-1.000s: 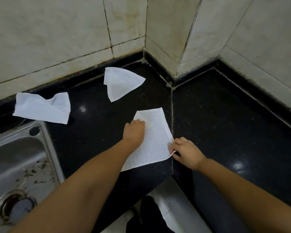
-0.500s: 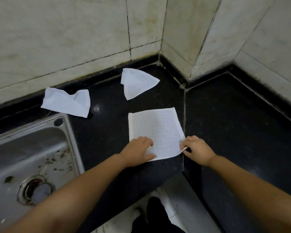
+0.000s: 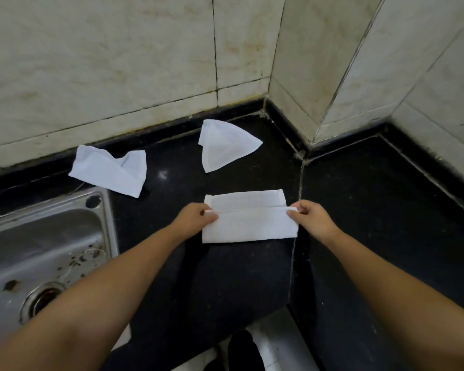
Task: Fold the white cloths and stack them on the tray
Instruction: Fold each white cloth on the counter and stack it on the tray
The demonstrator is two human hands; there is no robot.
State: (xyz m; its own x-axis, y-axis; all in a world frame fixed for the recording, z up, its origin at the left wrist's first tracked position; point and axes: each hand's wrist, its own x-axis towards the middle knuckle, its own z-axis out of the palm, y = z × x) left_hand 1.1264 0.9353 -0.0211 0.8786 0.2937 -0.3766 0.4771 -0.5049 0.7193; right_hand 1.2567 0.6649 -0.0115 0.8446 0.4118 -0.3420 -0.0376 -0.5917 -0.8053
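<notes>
Pale tiled walls (image 3: pixel 118 62) meet in a corner behind a black stone counter (image 3: pixel 373 210), which bends around that corner and has a seam running from it toward the near edge. Set into the counter's left side is a steel sink (image 3: pixel 38 250), its basin flecked with bits of debris and its drain showing near the left edge.

Near the middle of the counter, just left of the seam, lies the folded cloth (image 3: pixel 249 224), white, with its near half brought up over the far half so the turned edge stops short of the far edge and leaves a strip of the lower layer showing. A crumpled cloth (image 3: pixel 110 172) sits by the back edge, just beyond the sink's far right corner. A cone-shaped cloth (image 3: pixel 225 148) lies farther right along the back edge, near the wall corner, apart from the other two.

On the folded cloth's left end, the left hand (image 3: pixel 196 216) has fingers curled, pinching the turned edge. On its right end, the right hand (image 3: pixel 310 216) does likewise, thumb and fingertips closed on the edge's corner. Both forearms reach in from the near side.
</notes>
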